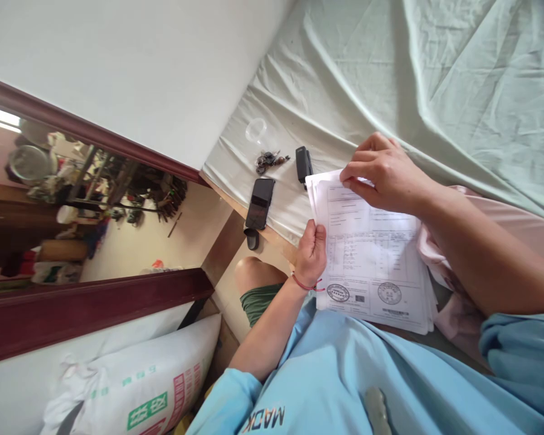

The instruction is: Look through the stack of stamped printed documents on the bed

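A stack of printed paper sheets (pixel 367 266) with round stamps at the bottom lies in front of me, partly over my lap. My left hand (pixel 311 257), with a red string on its wrist, grips the stack's left edge, thumb on top. At the top edge, my right hand (pixel 381 172) has its thumb and fingers pinched on the paper; it covers part of the upper print. Just beyond the sheets' upper left corner is a black stapler (pixel 303 164), apart from both hands.
On the pale green sheet (pixel 344 78) lie a black phone (pixel 260 203), a bunch of keys (pixel 268 161) and a clear plastic container (pixel 256 130). Pink cloth (pixel 457 314) is bunched beside the papers. A white printed sack (pixel 149 380) stands at lower left, near a doorway.
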### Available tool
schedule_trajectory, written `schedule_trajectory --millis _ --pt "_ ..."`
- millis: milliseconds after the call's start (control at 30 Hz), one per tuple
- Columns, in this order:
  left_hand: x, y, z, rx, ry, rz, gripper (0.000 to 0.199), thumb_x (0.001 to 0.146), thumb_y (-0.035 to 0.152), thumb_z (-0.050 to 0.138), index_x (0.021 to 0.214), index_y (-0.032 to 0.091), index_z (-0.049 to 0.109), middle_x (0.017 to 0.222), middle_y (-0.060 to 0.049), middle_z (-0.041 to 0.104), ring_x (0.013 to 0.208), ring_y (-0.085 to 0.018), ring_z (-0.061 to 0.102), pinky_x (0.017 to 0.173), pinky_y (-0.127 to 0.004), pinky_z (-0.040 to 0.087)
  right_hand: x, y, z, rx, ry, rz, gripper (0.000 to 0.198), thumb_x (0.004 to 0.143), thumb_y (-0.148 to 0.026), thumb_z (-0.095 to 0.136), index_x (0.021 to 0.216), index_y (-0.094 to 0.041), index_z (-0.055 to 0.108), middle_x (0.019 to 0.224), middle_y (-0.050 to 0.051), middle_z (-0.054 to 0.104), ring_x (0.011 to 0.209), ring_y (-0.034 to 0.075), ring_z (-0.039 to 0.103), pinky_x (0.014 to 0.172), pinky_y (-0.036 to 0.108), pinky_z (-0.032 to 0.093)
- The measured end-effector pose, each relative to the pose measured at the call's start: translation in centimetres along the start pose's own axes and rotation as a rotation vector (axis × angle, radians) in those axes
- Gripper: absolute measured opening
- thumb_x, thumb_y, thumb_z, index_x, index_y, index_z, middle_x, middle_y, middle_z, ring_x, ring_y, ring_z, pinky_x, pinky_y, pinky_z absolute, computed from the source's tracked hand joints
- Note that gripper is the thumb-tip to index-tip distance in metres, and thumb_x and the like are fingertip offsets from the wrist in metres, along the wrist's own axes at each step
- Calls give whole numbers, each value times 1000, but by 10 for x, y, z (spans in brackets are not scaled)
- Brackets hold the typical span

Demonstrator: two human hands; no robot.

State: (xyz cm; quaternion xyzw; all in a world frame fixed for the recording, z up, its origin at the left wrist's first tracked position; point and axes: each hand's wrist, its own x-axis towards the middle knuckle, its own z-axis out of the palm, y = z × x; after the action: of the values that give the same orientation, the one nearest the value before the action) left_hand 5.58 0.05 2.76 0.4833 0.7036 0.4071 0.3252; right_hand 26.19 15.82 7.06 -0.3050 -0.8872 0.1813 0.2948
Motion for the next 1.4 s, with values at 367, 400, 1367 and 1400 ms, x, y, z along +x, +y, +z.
schedule_trajectory --millis 367,400,1367,1400 --pt "0 7 -2 1 -47 72 63 98 84 47 95 23 61 84 -5 64 88 -25 66 86 -42 59 1 0 0 41 51 -40 22 101 -30 58 97 -27 79 88 7 72 112 31 58 98 50 43" --pt "0 7 -2 5 -47 77 62 98 84 47 94 23 60 82 -4 63 85 -24 64 83 -40 58 1 0 0 42 51 -40 22 101 -30 58 98 -27 79 88 7 72 112 32 58 98 51 43" --pt "-5 9 -2 37 -47 120 58 101 80 46 92 24 57 80 -3 61 80 -22 62 76 -38 56 1 -3 -4 94 73 -2 25 100 -37 62 108 -31 85 105 9 77 120 38 61 101 57 45" --pt "-5 9 -2 37 -49 121 58 102 80 46 92 24 56 80 -3 61 80 -22 61 76 -38 56 1 -3 -4 102 76 -5 25 100 -37 61 107 -31 85 104 9 77 119 38 61 100 57 45"
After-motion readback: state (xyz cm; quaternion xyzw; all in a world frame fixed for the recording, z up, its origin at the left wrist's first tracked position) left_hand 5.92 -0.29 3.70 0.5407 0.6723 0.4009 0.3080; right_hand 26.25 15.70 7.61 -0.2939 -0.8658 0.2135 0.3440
